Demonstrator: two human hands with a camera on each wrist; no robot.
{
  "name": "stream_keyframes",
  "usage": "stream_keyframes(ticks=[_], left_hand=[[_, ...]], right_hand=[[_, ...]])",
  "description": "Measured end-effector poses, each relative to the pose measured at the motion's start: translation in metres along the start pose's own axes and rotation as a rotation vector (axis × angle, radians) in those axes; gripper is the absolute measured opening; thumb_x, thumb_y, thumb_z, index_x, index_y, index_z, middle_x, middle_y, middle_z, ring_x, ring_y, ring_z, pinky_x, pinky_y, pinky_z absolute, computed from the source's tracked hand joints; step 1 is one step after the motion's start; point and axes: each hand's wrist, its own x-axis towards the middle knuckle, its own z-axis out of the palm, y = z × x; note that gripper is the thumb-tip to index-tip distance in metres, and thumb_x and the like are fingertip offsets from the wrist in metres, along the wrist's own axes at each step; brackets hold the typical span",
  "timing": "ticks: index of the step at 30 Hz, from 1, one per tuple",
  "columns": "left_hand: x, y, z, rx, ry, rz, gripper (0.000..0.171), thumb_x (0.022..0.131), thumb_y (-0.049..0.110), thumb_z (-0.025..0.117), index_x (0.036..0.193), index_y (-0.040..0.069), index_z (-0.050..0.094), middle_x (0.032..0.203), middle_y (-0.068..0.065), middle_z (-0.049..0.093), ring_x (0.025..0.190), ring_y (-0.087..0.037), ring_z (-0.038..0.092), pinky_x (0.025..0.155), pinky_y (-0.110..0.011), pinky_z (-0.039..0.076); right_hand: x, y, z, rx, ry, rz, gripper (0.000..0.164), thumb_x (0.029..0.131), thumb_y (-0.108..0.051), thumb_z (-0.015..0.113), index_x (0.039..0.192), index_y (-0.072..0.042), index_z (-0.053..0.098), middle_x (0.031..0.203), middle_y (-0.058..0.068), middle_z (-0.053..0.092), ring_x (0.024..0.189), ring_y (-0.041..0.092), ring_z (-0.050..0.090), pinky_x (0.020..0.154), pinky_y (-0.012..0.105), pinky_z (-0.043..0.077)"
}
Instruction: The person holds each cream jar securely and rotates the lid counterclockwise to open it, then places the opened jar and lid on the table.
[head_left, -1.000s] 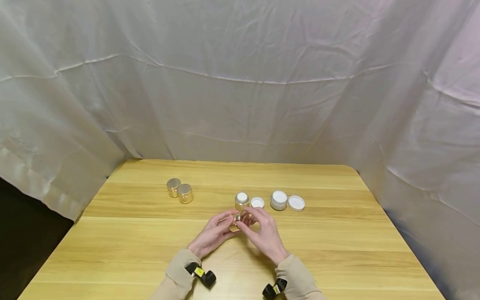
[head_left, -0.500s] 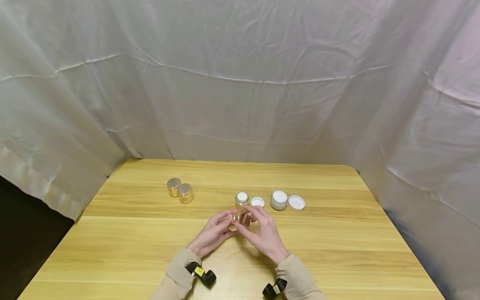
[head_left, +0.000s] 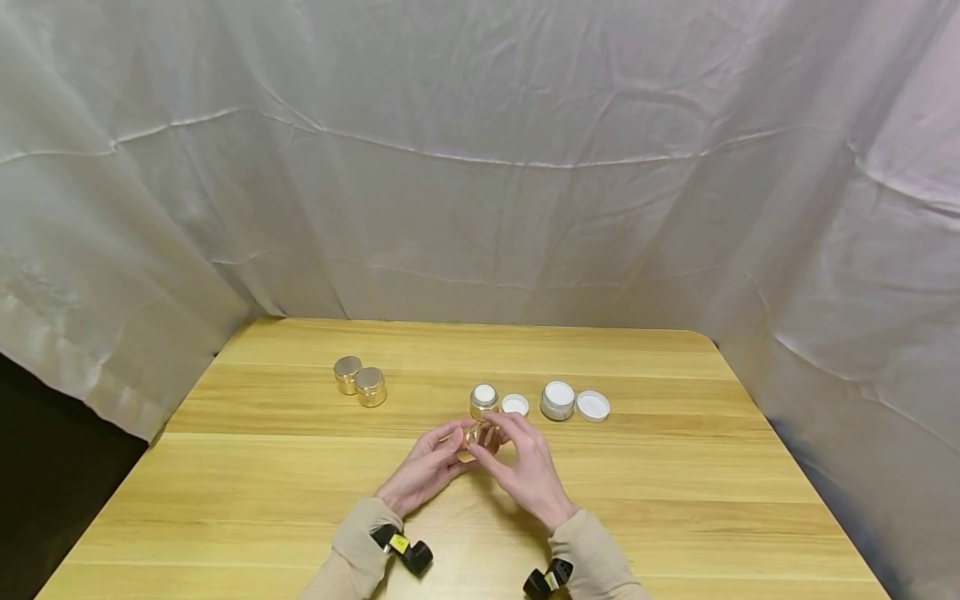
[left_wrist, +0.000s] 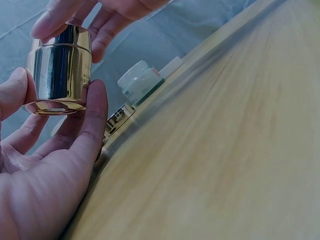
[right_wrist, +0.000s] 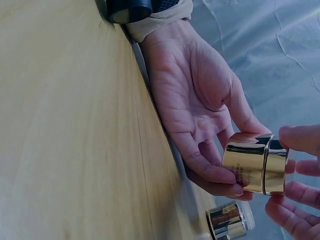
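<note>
A shiny gold cosmetic jar (head_left: 470, 454) is held tilted above the table between both hands. The left hand (head_left: 423, 471) grips its body, thumb on one side and fingers on the other, as the left wrist view shows. Around the lid (right_wrist: 276, 167) at the other end, the right hand (head_left: 531, 473) curls its thumb and fingertips. A thin seam runs between lid and body, and small print shows on the body in the right wrist view. Just beyond the hands stands a lidless gold jar (head_left: 483, 410) with a white top, beside a round lid (head_left: 515, 405) lying white side up.
Farther right stands a pale glass jar (head_left: 557, 408) with a white top, its white lid (head_left: 593, 406) lying alongside. Two closed gold jars (head_left: 371, 392) stand close together at the back left. Grey curtains (head_left: 480, 208) hang behind the wooden table (head_left: 262, 500).
The jar and the right hand's fingers on its lid have turned very slightly. The left hand stays in place, and the jars on the table have not moved.
</note>
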Motion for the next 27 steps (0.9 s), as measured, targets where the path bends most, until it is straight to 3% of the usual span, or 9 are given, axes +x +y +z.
stream_keyframes(ticks=[9,18,27], left_hand=[[-0.0001,0.0,0.0002,-0.012,0.012,-0.009,0.025,0.104,0.026,0.054,0.128,0.022,0.06,0.126,0.002,0.063,0.117,-0.013,0.064,0.108,-0.03,0.053],[-0.0001,0.0008,0.0008,-0.019,-0.003,-0.002,0.025,0.104,0.025,0.053,0.128,0.022,0.059,0.126,0.002,0.063,0.116,-0.012,0.066,0.109,-0.031,0.052],[0.0,0.0003,0.0003,-0.021,-0.013,0.021,0.023,0.105,0.022,0.051,0.126,0.024,0.06,0.124,0.003,0.065,0.114,-0.011,0.066,0.109,-0.031,0.052]], right_hand=[[-0.0003,-0.0017,-0.002,0.008,-0.059,0.016,0.049,0.081,-0.011,0.081,0.126,-0.005,0.065,0.119,0.009,0.068,0.104,0.027,0.068,0.094,0.038,0.06],[0.0002,-0.0035,-0.0013,-0.013,0.021,0.056,0.041,0.083,-0.022,0.082,0.119,-0.007,0.07,0.106,0.01,0.069,0.085,0.019,0.064,0.072,0.029,0.059],[0.0022,-0.0038,-0.0024,0.015,0.046,-0.024,0.033,0.081,-0.013,0.084,0.11,-0.004,0.072,0.107,0.009,0.071,0.089,0.025,0.069,0.076,0.035,0.061]])
